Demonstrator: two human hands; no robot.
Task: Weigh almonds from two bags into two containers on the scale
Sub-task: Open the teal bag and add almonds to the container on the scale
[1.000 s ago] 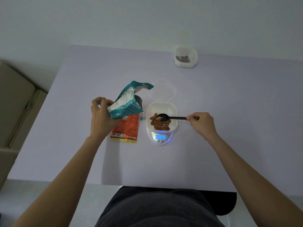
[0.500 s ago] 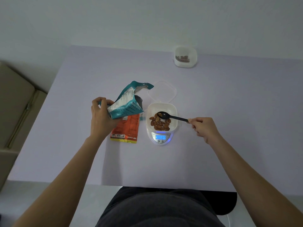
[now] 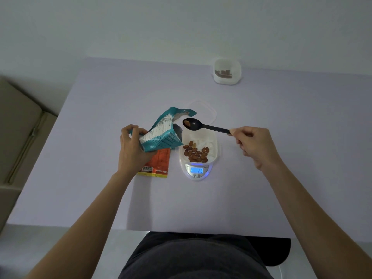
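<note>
My right hand (image 3: 255, 147) pinches the tail of the black plastic spoon (image 3: 203, 126), which runs leftward so its single brown almond (image 3: 187, 123) hovers beside the mouth of the teal foil bag (image 3: 163, 133) my left hand (image 3: 132, 147) grips.

Both bare forearms reach in over the table's (image 3: 90, 188) near edge. Left hand (image 3: 131, 148): fingers curled round a teal bag (image 3: 161, 135), held tilted. Right hand (image 3: 255, 147): pinches black spoon (image 3: 203, 126) by handle end, other fingers curled.

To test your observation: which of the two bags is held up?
The teal bag, gripped by the left hand; the orange bag lies flat on the table.
</note>
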